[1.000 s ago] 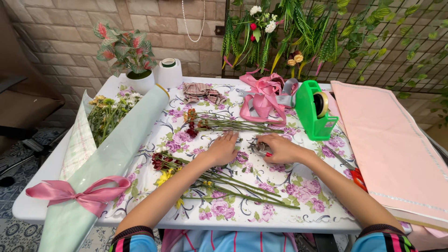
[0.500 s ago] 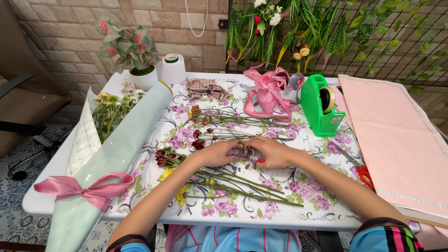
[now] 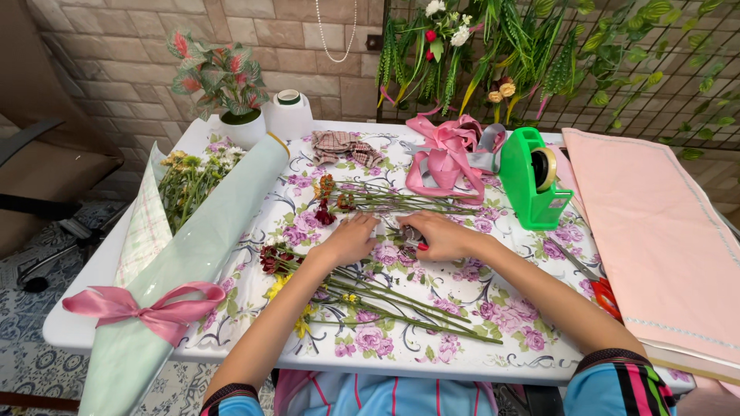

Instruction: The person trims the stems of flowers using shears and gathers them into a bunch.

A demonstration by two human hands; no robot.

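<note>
My left hand (image 3: 351, 240) and my right hand (image 3: 445, 235) meet at the middle of the table, fingers curled. Both pinch a small piece (image 3: 402, 229) between them, and it is too small to tell what it is. Just beyond the hands lies a bunch of stems with red and orange flowers (image 3: 333, 197). Nearer to me lies a second bunch with dark red flowers (image 3: 274, 258), a yellow flower (image 3: 277, 289) and long green stems (image 3: 408, 304) under my left forearm.
A floral tablecloth (image 3: 493, 308) covers the white table. On the left lies a bouquet wrapped in mint paper (image 3: 212, 235) with a pink bow (image 3: 146, 308). A green tape dispenser (image 3: 530, 185), pink ribbons (image 3: 443, 158), pink paper (image 3: 655, 231), red-handled scissors (image 3: 605, 293) and a potted plant (image 3: 223, 77) stand around.
My hands were slightly apart a second ago and have come together over the small piece. The view has shifted a little.
</note>
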